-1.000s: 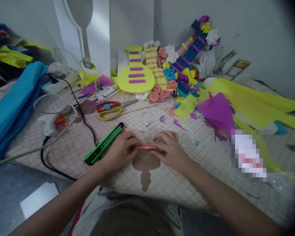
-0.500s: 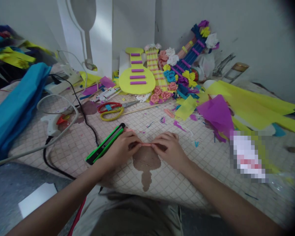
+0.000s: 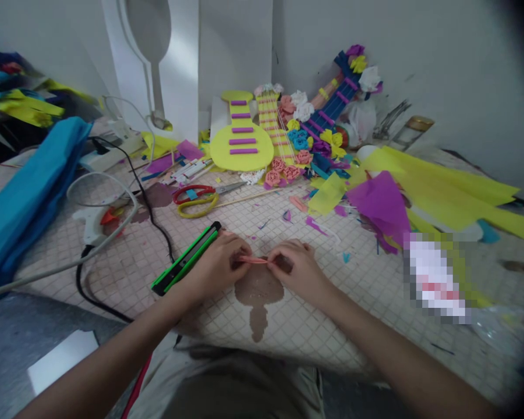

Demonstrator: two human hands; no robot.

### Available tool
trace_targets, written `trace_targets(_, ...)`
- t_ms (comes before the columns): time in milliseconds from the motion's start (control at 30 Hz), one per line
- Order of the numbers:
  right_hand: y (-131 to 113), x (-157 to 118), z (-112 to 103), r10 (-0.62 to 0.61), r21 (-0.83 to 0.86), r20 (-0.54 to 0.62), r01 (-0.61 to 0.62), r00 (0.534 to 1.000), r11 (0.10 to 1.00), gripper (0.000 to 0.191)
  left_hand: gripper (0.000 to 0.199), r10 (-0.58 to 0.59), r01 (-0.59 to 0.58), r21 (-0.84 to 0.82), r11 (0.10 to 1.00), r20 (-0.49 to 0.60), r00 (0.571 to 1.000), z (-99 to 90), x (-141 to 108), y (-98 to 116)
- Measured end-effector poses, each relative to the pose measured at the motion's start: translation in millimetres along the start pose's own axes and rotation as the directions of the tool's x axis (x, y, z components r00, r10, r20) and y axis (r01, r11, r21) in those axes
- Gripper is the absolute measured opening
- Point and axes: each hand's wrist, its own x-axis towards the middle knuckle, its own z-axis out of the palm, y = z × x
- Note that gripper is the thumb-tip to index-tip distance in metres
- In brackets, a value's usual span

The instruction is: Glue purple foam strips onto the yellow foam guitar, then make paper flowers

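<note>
A thin strip of pink crepe paper (image 3: 255,260) is stretched between my two hands, just above the table. My left hand (image 3: 220,262) pinches its left end, and my right hand (image 3: 294,262) pinches its right end with thumb and fingertips. The strip looks twisted and narrower toward the right. A green and black utility knife (image 3: 186,259) lies right beside my left hand. Below the strip, a brown patch (image 3: 257,299) shows on the grid-patterned table cover (image 3: 305,331).
Red-and-yellow scissors (image 3: 196,199) and a glue gun (image 3: 89,226) with cables lie to the left. Yellow paper guitar shapes (image 3: 242,148) and paper roses (image 3: 283,171) stand at the back. Purple paper (image 3: 379,203) and yellow sheets (image 3: 445,180) lie right, blue crepe paper (image 3: 30,192) far left.
More of the pink strip now shows between my hands, and it looks loosened and wider near the left fingers. My hands stay in nearly the same place; the view has shifted slightly.
</note>
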Motion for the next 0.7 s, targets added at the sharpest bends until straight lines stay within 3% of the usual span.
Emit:
trace_targets(167,0,-1,-2,-0.049,0.049,0.007,0.049,0.999,0.998,0.010,0.013,-0.034,0.042,-0.115,0.993,0.069,0.997,0.9,0,9)
trace_targets(467,4,0,-2,-0.104,0.090,-0.035,0.106,0.994,0.990,0.006,0.017,-0.190,0.212,-0.310,0.927,0.102,0.977,6.3,-2,11)
trace_targets(700,5,0,-5,-0.100,0.122,-0.032,0.103,0.994,0.987,0.007,0.025,-0.293,0.330,-0.459,0.825,0.152,0.944,6.4,-7,13)
